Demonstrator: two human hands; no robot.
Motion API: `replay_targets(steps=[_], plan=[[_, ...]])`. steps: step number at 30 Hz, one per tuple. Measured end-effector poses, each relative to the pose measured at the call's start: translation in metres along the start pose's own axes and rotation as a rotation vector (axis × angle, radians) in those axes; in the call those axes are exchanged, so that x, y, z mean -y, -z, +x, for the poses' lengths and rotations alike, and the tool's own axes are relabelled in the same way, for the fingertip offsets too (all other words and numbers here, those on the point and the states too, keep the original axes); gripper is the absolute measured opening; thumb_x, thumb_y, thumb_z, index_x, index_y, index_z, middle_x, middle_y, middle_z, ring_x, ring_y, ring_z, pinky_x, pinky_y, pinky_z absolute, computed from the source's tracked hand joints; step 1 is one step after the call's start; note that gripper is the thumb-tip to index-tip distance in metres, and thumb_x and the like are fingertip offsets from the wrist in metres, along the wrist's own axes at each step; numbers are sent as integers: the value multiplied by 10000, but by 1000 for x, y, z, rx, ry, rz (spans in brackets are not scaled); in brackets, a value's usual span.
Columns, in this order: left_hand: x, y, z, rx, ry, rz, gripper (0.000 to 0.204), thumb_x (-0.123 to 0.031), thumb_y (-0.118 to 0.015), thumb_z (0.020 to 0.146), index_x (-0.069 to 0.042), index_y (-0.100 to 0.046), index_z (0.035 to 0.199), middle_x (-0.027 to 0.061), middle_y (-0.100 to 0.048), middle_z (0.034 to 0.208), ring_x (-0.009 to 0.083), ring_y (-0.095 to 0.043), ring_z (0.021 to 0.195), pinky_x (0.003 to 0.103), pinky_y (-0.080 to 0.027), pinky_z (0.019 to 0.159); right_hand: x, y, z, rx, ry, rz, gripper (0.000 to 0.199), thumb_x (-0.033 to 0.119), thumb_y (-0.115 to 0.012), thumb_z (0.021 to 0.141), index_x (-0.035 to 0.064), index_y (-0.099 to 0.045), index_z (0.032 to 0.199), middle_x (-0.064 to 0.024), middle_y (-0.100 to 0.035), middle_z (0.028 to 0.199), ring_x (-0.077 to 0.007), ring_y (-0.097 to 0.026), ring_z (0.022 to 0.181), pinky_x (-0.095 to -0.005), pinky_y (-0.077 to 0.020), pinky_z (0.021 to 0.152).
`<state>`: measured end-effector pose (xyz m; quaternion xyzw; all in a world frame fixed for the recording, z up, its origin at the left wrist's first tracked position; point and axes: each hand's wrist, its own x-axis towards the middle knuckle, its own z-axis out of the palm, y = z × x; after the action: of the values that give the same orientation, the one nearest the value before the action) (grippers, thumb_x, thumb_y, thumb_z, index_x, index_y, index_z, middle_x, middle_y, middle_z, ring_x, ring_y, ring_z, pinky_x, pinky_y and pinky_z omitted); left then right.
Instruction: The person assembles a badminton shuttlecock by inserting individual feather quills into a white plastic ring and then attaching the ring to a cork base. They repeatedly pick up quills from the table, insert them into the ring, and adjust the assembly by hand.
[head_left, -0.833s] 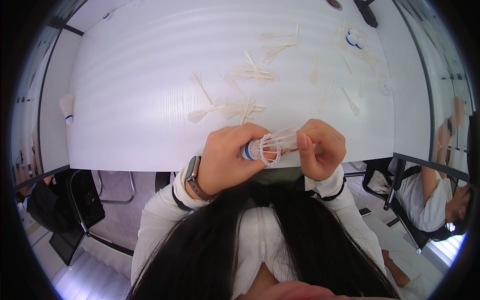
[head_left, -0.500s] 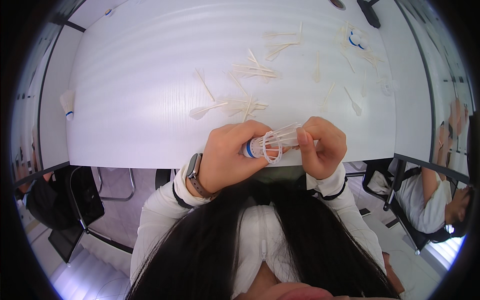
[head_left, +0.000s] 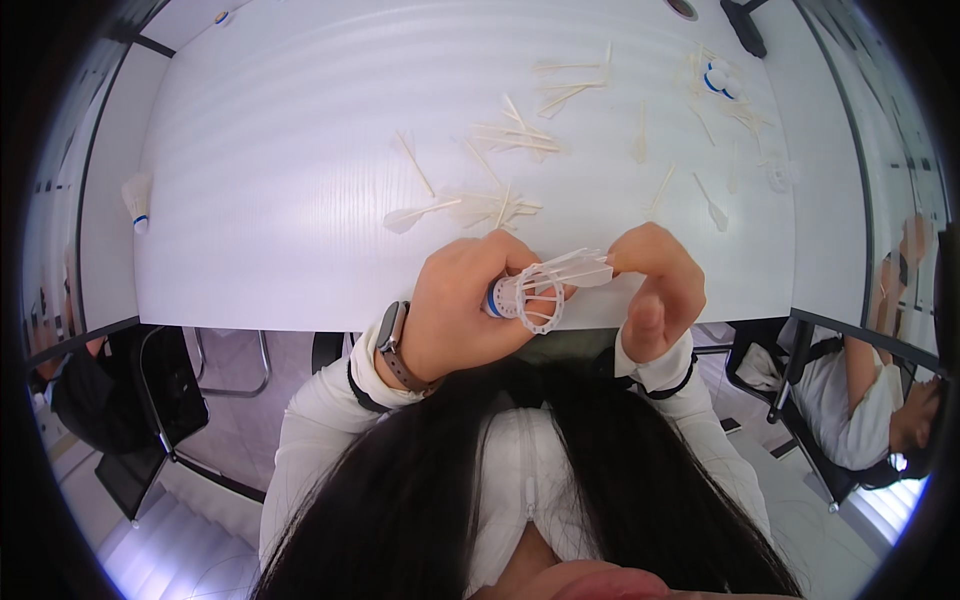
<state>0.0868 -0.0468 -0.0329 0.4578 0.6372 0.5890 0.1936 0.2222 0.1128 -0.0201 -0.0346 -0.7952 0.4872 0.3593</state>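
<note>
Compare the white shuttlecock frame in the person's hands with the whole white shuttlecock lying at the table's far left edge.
The white plastic shuttlecock frame with a blue-banded base is held between the left hand and right hand; the whole white feathered shuttlecock lies untouched on the white table. The frame shows open ribs with gaps; the whole one has a closed skirt. Both carry a blue band.

I see a white table (head_left: 280,200) strewn with loose feathers (head_left: 510,135), most lying in its middle and far right part. A finished shuttlecock (head_left: 137,197) lies at the left edge. A blue-banded cork (head_left: 716,78) sits far right among feathers. Black chairs (head_left: 130,400) stand below the table, and another person (head_left: 860,400) sits at right
</note>
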Motion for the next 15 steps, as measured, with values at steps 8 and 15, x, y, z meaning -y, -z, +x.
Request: replay_targets(steps=[8,15], plan=[[5,5,3,173,-395,95,174,-181,-779,749,-132,-634,832,4,-608,726,233,-562,599,338,-429,565,-7,-1,13,305,19,-291,216,28,-568,785,22,-696,959,-142,-698,1081,-369,-594,1098,-451,-445,978],[6,4,2,277,-499,73,166,-161,-746,763,-122,-593,815,19,-595,736,232,-540,603,338,-420,565,-5,-6,15,479,-5,-402,344,74,-589,811,9,-694,1132,-152,-604,1367,-432,-388,1410,-589,-252,1149]])
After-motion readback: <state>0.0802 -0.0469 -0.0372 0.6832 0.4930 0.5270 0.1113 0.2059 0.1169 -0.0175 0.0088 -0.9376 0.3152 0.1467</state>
